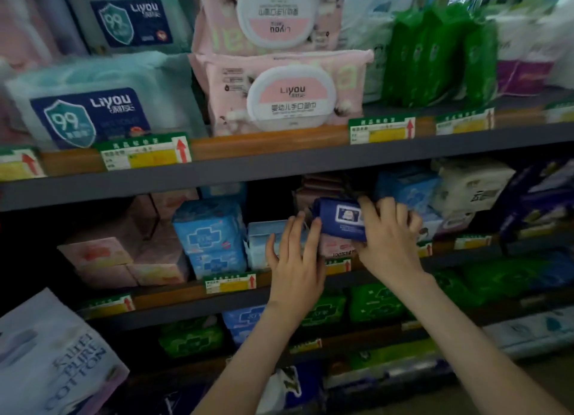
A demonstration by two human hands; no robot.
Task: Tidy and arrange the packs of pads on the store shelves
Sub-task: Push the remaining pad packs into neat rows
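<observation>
The step in hand looks like settling the dark blue pack (pixel 338 220) into the row on the middle shelf (pixel 167 298). To do it well, I judge the left hand (pixel 295 259) should steady the pack's left end so it does not nudge the light blue packs (pixel 211 237) standing just to that hand's left. The right hand (pixel 388 237) should then lower it flat, label forward, onto the pink pack (pixel 337 248) beneath, flush with the shelf front.

The left hand reaches up with fingers straight and spread, holding nothing, its fingertips against the pack's left end. The dark blue pack lies between the two hands. The right hand curls over its right end, gripping it. Both forearms rise from below.
</observation>
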